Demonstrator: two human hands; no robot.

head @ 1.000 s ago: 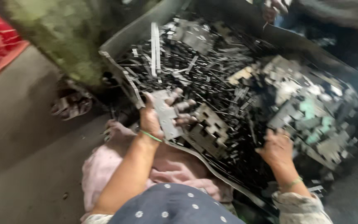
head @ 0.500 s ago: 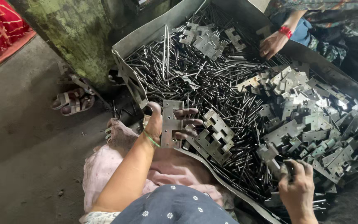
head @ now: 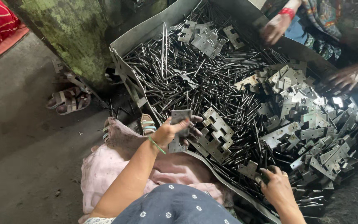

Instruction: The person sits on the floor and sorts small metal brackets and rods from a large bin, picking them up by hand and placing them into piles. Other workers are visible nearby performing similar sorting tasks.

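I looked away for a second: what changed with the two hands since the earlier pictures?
The right hand moved from the hinge plates down to the tray's near edge, fingers now among the pins and plates there. The left hand kept hold of its flat metal plate. The heap of hinge plates stayed.

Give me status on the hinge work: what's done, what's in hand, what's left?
Done: a short row of hinge plates lies stacked by the left hand. In hand: the left hand holds a flat hinge plate; the right hand reaches into loose pins at the near edge. Left: most of it, the tray is heaped with pins and loose plates.
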